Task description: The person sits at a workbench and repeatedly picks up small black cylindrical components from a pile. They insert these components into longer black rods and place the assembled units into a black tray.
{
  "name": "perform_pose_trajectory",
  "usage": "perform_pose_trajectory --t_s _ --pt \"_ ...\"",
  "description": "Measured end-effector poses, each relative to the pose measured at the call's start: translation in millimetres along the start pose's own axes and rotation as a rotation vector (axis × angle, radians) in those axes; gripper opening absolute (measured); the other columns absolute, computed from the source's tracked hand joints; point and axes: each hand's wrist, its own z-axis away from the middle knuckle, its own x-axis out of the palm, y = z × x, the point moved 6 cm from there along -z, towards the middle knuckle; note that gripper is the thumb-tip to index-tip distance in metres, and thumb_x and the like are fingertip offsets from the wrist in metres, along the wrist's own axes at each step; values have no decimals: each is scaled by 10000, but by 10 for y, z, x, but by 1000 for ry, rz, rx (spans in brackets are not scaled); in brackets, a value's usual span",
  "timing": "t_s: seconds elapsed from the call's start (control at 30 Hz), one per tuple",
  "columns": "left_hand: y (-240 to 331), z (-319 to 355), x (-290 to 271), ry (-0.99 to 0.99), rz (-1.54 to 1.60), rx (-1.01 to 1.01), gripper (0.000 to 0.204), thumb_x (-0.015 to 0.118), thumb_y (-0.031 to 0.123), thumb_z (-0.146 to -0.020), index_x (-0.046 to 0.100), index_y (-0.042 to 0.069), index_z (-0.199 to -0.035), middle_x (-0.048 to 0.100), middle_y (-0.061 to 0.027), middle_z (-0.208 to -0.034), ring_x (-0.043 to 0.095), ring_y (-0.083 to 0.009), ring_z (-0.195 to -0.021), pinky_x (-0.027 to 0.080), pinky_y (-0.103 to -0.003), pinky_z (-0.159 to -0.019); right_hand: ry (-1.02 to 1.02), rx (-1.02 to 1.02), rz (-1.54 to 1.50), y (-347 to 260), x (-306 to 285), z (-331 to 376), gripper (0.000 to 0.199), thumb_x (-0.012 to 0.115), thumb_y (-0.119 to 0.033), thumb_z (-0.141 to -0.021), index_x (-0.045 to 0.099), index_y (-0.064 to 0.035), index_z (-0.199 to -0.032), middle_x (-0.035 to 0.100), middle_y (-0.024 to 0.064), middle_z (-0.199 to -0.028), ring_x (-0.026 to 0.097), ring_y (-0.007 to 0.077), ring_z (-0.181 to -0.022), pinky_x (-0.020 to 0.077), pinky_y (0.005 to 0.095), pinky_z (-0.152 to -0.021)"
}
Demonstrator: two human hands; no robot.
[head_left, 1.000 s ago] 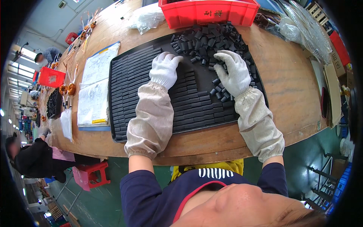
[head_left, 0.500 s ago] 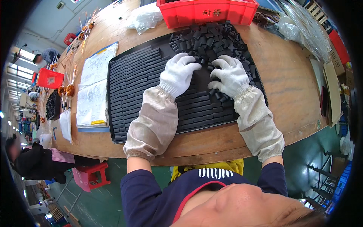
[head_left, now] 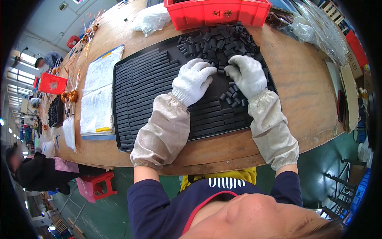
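A black tray [head_left: 218,88] holds short black tubes: neat rows of tubes [head_left: 147,87] lie side by side on the left and near side, and a loose heap of tubes [head_left: 223,42] fills the far right. My left hand [head_left: 193,81], in a white knitted glove, hovers over the end of the rows, fingers pointing right and thumb apart, with nothing visible between them. At the heap's near edge my right hand [head_left: 250,76], gloved too, has its fingers bent toward the thumb. What its fingertips hold, if anything, is hidden. A small group of loose tubes [head_left: 234,96] lies beside its wrist.
Beyond the tray stands a red plastic bin [head_left: 219,14], with a clear plastic bag [head_left: 151,19] beside it. Open papers [head_left: 97,91] lie left of the tray. Copper coils [head_left: 69,96] and a red box [head_left: 53,83] are farther left. Plastic wrap [head_left: 318,32] lies far right.
My left hand has shifted slightly right and nearer. My right hand has moved up and right, its fingers drawing together, uncovering loose tubes near its wrist.
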Motion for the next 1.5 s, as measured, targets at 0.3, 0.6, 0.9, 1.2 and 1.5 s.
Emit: perform_pose_trajectory --t_s 0.3,0.6,0.9,1.2,1.5 --pt "-41 21 29 17 1 2 255 755 105 -782 736 137 -1034 694 -54 -1112 641 -314 -1143 549 -459 -940 28 -90 67 272 70 73 192 730 -127 -874 748 -127 -1064 672 102 -1312 689 328 -976 563 450 -861" --pt "-5 0 -21 39 16 12 339 764 48 -812 714 90 -1144 697 -100 -1122 665 -349 -1100 560 -438 -931 6 -84 259 284 97 87 328 692 -111 -881 730 -97 -1207 669 41 -1358 683 262 -988 541 422 -866" --pt "-260 144 91 -52 758 -751 400 709 192 -1008 625 45 -1370 715 -54 -1138 665 -107 -1017 557 -275 -905 -7 -494 99 -382 85 150 297 705 -102 -748 775 -98 -1037 691 16 -1289 648 198 -881 529 368 -806" --pt "-233 149 91 -27 1208 -834 357 647 253 -1052 661 9 -1312 734 -74 -1103 697 -134 -990 571 -280 -898 -119 -288 -136 -230 90 101 440 737 -10 -814 700 -81 -1247 723 67 -1028 692 272 -911 530 408 -809" --pt "-56 175 140 -346 1292 -807 451 625 301 -1063 606 -25 -1375 724 -100 -1173 698 -157 -1002 568 -301 -910 -90 -353 -149 -263 67 120 324 746 -11 -829 684 -120 -1128 698 56 -941 661 302 -858 514 405 -780"
